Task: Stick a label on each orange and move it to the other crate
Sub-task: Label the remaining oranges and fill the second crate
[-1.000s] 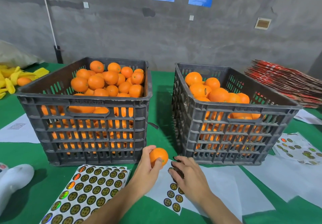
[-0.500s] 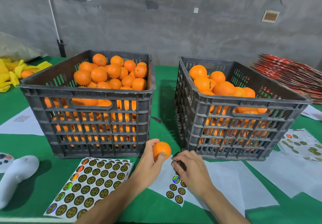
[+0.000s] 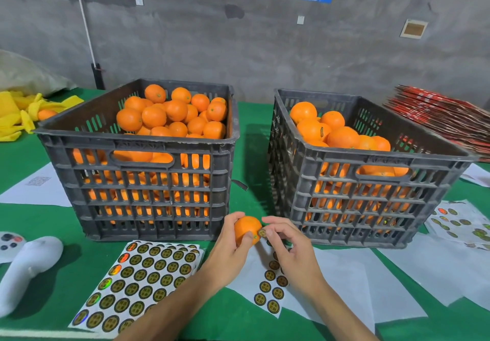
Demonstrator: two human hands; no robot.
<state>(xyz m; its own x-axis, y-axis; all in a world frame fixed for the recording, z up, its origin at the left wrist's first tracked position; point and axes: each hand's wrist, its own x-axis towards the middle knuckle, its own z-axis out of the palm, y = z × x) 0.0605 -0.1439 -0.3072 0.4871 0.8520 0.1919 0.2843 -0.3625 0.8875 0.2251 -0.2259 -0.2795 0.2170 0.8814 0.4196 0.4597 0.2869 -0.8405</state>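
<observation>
Head view, grip: the left hand (image 3: 233, 245) is cupping the orange (image 3: 247, 228) steady above the worktop (image 3: 37, 216); the right hand (image 3: 291, 247) is pinching a label (image 3: 262, 233) against its side
Head view, room: the orange is hanging just before the gap between the left crate (image 3: 143, 181) and the right crate (image 3: 366, 194); the right crate's rim is standing higher than the orange, likely needing a lift over

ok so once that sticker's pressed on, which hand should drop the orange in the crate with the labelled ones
Left. The left hand already grips the orange, while the right hand only pinches the sticker against it. The right crate, which holds a labelled orange, stands just beyond, so it is probably a short reach across.
</observation>
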